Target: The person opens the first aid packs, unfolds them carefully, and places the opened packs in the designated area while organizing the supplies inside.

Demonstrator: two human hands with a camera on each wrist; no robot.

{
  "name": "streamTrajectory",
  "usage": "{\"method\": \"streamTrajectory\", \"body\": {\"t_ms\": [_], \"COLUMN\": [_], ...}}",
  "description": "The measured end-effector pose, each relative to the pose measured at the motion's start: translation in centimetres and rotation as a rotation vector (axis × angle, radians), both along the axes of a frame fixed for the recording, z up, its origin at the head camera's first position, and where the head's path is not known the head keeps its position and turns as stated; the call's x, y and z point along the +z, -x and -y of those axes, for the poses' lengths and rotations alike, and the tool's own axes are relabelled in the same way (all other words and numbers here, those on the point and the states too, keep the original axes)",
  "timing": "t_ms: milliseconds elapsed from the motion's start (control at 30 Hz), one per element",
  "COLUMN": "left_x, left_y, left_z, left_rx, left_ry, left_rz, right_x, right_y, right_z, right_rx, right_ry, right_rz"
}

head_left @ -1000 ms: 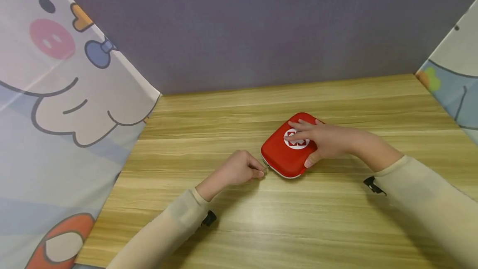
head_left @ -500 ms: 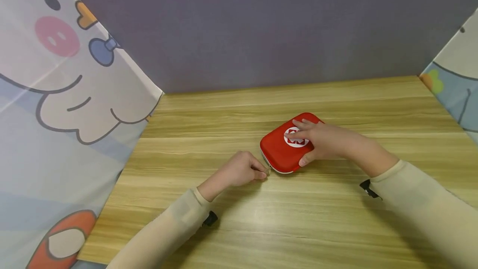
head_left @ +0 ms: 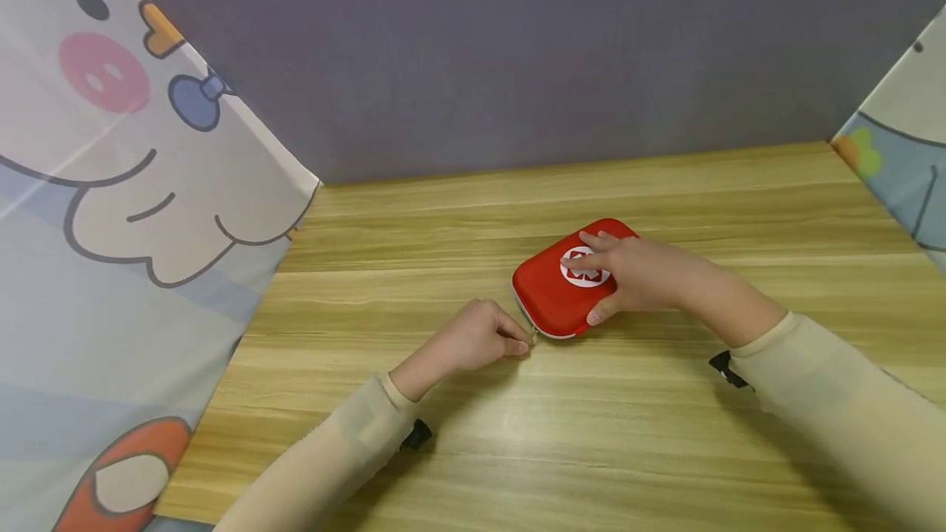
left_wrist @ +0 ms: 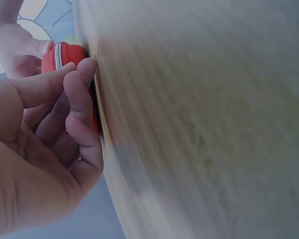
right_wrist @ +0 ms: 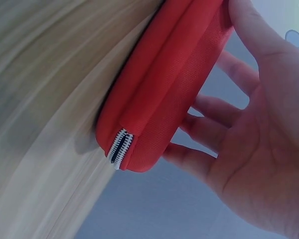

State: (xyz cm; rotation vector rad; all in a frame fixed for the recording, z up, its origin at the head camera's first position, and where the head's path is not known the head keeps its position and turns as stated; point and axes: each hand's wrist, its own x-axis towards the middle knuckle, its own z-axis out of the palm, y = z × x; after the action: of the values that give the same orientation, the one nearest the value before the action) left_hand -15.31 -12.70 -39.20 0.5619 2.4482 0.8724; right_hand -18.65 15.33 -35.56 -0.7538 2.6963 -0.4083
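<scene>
A red zippered case (head_left: 543, 290) with a round white emblem lies on the wooden table. My left hand (head_left: 476, 335) pinches the small zipper pull (head_left: 534, 337) at the case's near left corner; in the left wrist view (left_wrist: 55, 134) its thumb and index finger meet in front of the case. Spread over the case's top are the fingers of my right hand (head_left: 639, 273), the thumb at its near edge. From the right wrist, two pale rows of zipper teeth (right_wrist: 120, 148) show with a dark strip between them at one end of the case. The underside is hidden.
Wood-grain tabletop (head_left: 384, 253) surrounds the case. A grey panel (head_left: 554, 56) rises behind it. Cartoon-printed cloth hangs at the left (head_left: 148, 212) and right (head_left: 909, 138). Each sleeve has a black device (head_left: 417, 433) at its underside.
The case has turned slightly and its near corner has shifted left under my right hand, whose thumb moved left along with it. My left hand has edged slightly right, still pinching the zipper pull.
</scene>
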Motion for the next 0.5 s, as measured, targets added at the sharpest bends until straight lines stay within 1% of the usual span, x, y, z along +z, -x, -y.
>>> {"method": "streamTrajectory", "body": {"t_ms": [200, 300, 500], "left_x": [0.03, -0.1, -0.15], "left_y": [-0.17, -0.28, -0.71], "left_z": [-0.16, -0.25, -0.52], "left_rx": [-0.01, -0.001, 0.006], "left_ry": [-0.011, -0.02, -0.031], "left_rz": [0.009, 0.007, 0.04], "right_x": [0.03, 0.1, 0.07], "right_y": [0.04, -0.01, 0.0], "right_z": [-0.09, -0.06, 0.0], "right_rx": [0.003, 0.005, 0.005], "right_ry": [0.002, 0.005, -0.012], "right_rz": [-0.006, -0.012, -0.021]}}
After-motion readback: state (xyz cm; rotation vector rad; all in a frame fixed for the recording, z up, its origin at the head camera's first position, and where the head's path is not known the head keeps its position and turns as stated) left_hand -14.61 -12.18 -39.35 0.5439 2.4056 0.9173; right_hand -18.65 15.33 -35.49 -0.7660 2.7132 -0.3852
